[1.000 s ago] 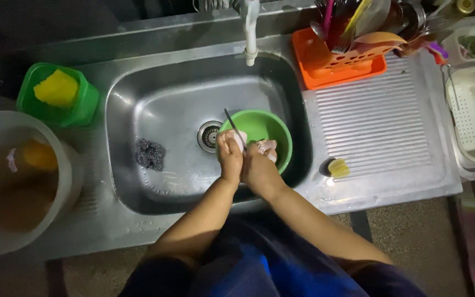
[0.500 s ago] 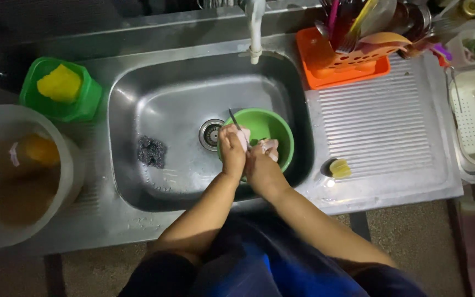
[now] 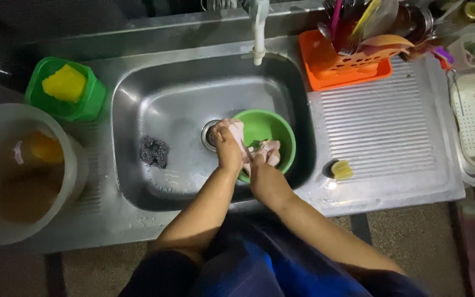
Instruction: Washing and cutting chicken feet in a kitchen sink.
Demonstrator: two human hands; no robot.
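A: Materials & shapes?
B: Round green plastic bowl (image 3: 268, 132) is seen in the shiny steel sink (image 3: 155, 110), nr the drain; dark wiry scrubber (image 3: 153, 152) lies apart.
A: Hands?
B: Left hand (image 3: 230, 144) is closed on pale raw meat (image 3: 265, 151) over the bowl's rim; right hand (image 3: 264, 175) is curled beside it, w/ a thin blade; grip can't be told.

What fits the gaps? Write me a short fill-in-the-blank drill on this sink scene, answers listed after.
1. Both hands, left hand and right hand, work over a round plastic bowl coloured ____.
2. The bowl sits inside the stainless steel ____.
3. The yellow sponge lies in a green ____ left of the basin.
4. The plastic cutlery rack on the ribbed draining board is ____.

Missing words: green; sink; container; orange
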